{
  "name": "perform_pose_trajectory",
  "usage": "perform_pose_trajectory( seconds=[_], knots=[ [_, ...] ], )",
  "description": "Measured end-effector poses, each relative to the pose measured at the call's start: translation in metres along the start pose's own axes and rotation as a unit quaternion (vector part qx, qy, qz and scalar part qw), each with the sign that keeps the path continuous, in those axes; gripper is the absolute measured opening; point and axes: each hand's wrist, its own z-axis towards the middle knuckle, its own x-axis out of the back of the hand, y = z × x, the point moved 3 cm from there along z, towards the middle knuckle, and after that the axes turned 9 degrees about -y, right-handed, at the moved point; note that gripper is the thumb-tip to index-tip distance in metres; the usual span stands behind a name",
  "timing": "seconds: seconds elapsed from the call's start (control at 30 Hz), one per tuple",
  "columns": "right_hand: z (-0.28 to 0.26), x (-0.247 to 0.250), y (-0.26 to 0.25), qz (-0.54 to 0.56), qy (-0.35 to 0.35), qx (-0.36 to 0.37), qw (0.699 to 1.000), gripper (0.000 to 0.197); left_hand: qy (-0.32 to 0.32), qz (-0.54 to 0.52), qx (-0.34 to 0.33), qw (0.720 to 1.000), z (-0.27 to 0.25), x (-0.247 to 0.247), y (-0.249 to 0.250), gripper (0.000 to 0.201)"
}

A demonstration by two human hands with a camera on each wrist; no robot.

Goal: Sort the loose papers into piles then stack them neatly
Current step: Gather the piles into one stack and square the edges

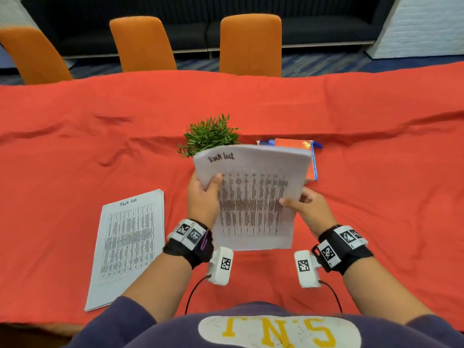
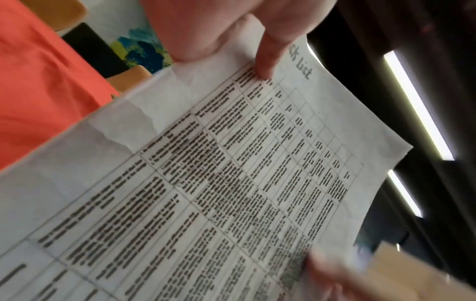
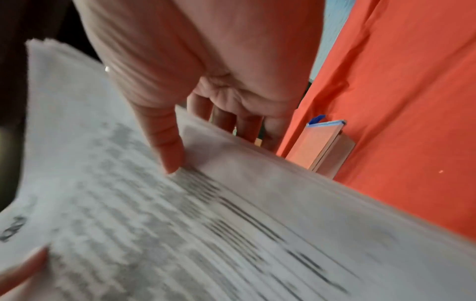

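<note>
Both hands hold a sheaf of printed papers (image 1: 253,197) headed "Task list" up above the red tablecloth, tilted toward me. My left hand (image 1: 204,194) grips its left edge, thumb on the printed face (image 2: 265,63). My right hand (image 1: 305,204) pinches the right edge, thumb on top (image 3: 167,150) and fingers underneath. The same sheets fill the left wrist view (image 2: 231,183) and the right wrist view (image 3: 180,224), blurred. A second pile of "Task list" sheets (image 1: 128,244) lies flat on the cloth to the left, squared up.
A small green potted plant (image 1: 211,136) stands just behind the held papers. An orange notebook with a blue pen (image 1: 301,149), also seen from the right wrist (image 3: 322,146), lies behind to the right. Orange chairs (image 1: 251,43) line the table's far side. The red cloth (image 1: 376,197) is wrinkled.
</note>
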Motion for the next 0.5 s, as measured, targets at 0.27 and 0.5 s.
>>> perform_pose_trajectory(
  seconds=[0.27, 0.5],
  knots=[
    [-0.007, 0.017, 0.02, 0.151, 0.033, -0.058, 0.986, 0.071, 0.03, -0.2, 0.002, 0.979, 0.018, 0.02, 0.026, 0.022],
    [-0.007, -0.016, 0.02, 0.334, -0.017, -0.046, 0.941, 0.046, 0.028, -0.304, 0.077, 0.949, 0.011, 0.016, 0.01, 0.042]
  ],
)
